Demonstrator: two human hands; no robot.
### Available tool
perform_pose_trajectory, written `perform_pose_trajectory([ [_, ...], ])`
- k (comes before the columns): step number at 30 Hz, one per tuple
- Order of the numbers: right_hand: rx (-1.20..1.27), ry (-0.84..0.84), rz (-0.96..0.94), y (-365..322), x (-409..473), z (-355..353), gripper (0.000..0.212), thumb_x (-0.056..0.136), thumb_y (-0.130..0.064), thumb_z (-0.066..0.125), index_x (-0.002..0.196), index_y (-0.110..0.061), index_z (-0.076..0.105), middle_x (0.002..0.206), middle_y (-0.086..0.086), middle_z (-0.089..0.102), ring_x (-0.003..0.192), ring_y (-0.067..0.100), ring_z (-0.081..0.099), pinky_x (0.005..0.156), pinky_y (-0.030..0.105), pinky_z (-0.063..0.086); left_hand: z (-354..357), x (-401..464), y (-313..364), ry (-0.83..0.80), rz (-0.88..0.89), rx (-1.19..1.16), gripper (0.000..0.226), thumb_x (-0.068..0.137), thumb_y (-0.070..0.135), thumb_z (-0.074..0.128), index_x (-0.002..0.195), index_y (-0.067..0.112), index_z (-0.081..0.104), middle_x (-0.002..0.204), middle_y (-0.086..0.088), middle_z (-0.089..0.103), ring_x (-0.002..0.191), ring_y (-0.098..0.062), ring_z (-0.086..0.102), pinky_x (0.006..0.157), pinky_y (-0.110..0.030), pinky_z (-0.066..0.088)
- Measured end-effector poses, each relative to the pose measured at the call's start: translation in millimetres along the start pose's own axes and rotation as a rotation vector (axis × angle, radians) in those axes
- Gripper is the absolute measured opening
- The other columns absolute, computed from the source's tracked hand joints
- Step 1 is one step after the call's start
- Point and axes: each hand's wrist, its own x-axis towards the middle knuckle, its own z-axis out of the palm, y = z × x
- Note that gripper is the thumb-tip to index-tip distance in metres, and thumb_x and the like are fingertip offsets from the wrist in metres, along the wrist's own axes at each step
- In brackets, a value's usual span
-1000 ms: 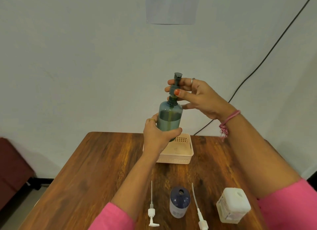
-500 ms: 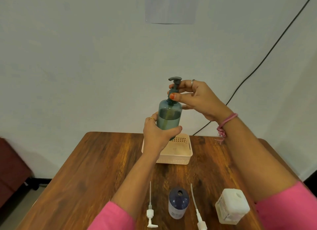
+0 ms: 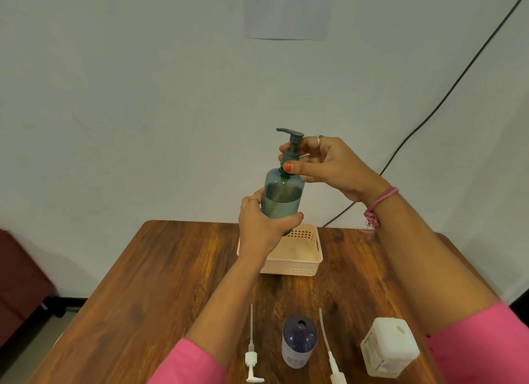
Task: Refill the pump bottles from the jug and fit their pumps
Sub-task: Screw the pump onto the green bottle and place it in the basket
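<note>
1. Gripping low on the green bottle (image 3: 282, 202), the left hand (image 3: 262, 226) holds it upright in the air above the basket (image 3: 297, 259) on the bench (image 3: 171, 269).
2. Right hand (image 3: 323, 166) pinches the pump (image 3: 290, 147) collar with thumb and fingers.
3. Since a second ago the spout has swung round to the left, so the pump is probably being screwed down.
4. A blue bottle (image 3: 299, 340) stands open between two loose white pumps (image 3: 252, 358), the jug (image 3: 389, 346) beside them.
</note>
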Motion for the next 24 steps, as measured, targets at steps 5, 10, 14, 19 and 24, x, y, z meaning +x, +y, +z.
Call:
perform_pose_trajectory([
  [5, 0.041, 0.113, 0.019, 7, 5, 6, 0.043, 0.070, -0.027, 0.082, 0.102, -0.007, 0.062, 0.101, 0.011, 0.071, 0.092, 0.023, 0.070, 0.076, 0.039, 0.060, 2, -3, -1, 0.018, 0.017, 0.018, 0.081, 0.060, 0.030, 0.089, 0.129, 0.024, 0.047, 0.121, 0.001, 0.048, 0.111, -0.017, 0.054, 0.084, -0.040, 0.059],
  [10, 0.078, -0.149, 0.101, 7, 2, -1, 0.052, 0.075, -0.031, 0.073, 0.124, -0.027, 0.056, 0.124, -0.007, 0.061, 0.105, 0.008, 0.065, 0.071, 0.026, 0.058, 3, -3, -3, 0.016, 0.005, 0.031, 0.082, 0.062, 0.031, 0.088, 0.130, 0.024, 0.045, 0.124, 0.001, 0.050, 0.112, -0.016, 0.054, 0.086, -0.034, 0.058],
  [14, 0.052, -0.016, 0.059, 10, 2, 7, 0.035, 0.081, -0.022, 0.074, 0.113, -0.019, 0.061, 0.113, -0.002, 0.065, 0.100, 0.014, 0.066, 0.070, 0.025, 0.058, 2, -3, -3, 0.019, 0.018, 0.044, 0.080, 0.061, 0.031, 0.089, 0.128, 0.024, 0.046, 0.123, 0.000, 0.050, 0.111, -0.016, 0.054, 0.087, -0.036, 0.057],
  [19, 0.047, -0.008, 0.132, 13, 2, 19, 0.049, 0.073, -0.042, 0.075, 0.113, -0.025, 0.053, 0.114, -0.011, 0.055, 0.099, 0.007, 0.061, 0.070, 0.024, 0.058, 5, -4, -4, 0.013, 0.027, 0.047, 0.080, 0.061, 0.033, 0.089, 0.128, 0.026, 0.045, 0.123, 0.002, 0.050, 0.111, -0.015, 0.054, 0.088, -0.035, 0.057],
  [24, 0.275, -0.052, 0.090, 17, -1, 10, 0.032, 0.085, -0.019, 0.069, 0.115, -0.025, 0.064, 0.124, -0.004, 0.061, 0.108, 0.013, 0.063, 0.073, 0.032, 0.059, 4, -3, -4, 0.015, 0.023, 0.035, 0.083, 0.061, 0.033, 0.089, 0.131, 0.025, 0.045, 0.125, 0.002, 0.049, 0.112, -0.016, 0.054, 0.089, -0.036, 0.057],
])
